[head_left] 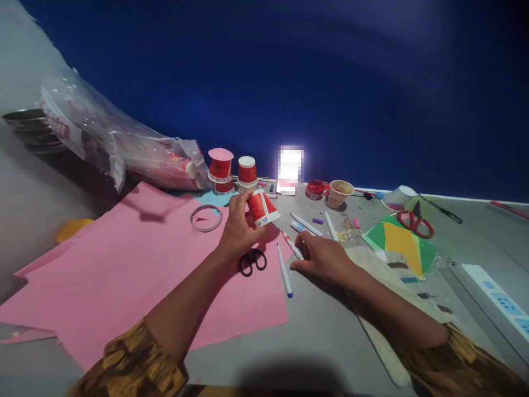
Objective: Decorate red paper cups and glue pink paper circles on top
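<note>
My left hand [239, 227] is closed around a red paper cup [262, 207] with a white band and small blue drawings near its rim; the cup is tilted. My right hand [324, 255] has its thumb and fingers closed at the near end of a white marker with red marks [291, 244]. Beside it lie a white marker with a blue cap [284, 271] and a light-blue-labelled marker [300, 226]. Below the left hand, black-handled scissors [253, 262] rest on a large pink paper sheet [144, 264].
At the back stand a red cup stack with a pink disc [221, 162], another upturned red cup [247, 170], a bright pixelated patch [289, 168] and a patterned cup [339, 193]. A tape ring [206, 218] lies left, red-handled scissors [415, 223] and a power strip [491, 298] right.
</note>
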The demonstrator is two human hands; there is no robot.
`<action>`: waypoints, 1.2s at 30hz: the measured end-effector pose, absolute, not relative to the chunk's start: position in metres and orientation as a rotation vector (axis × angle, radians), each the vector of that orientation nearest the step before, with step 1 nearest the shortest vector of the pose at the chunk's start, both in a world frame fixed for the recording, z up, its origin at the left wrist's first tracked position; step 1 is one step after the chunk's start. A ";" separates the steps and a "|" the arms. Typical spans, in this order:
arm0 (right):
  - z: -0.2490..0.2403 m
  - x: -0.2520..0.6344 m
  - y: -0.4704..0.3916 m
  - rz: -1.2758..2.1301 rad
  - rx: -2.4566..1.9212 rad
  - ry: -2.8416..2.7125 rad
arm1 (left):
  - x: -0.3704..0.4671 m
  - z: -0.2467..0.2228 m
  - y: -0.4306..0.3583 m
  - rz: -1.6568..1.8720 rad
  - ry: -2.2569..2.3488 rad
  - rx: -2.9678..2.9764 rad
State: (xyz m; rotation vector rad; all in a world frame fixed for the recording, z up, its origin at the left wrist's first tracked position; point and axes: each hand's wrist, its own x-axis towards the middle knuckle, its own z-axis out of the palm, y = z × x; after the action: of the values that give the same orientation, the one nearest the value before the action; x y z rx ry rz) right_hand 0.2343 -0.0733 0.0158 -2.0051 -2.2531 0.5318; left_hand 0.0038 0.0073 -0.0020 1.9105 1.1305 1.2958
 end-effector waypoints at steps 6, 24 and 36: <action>0.017 0.226 -0.086 0.319 -1.368 -2.648 | 0.003 -0.006 0.009 1.295 1.094 1.930; 0.000 0.236 -0.084 0.179 -0.721 -2.131 | 0.005 -0.011 0.007 1.222 1.056 1.925; 0.004 0.241 -0.090 0.710 -1.113 -1.417 | 0.006 -0.004 0.000 0.971 0.962 2.037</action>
State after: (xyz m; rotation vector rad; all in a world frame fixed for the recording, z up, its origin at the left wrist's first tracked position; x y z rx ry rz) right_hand 0.2405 -0.0901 0.0038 -1.1132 -1.4172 0.7100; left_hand 0.0062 -0.0004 -0.0036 2.0369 0.9621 0.9714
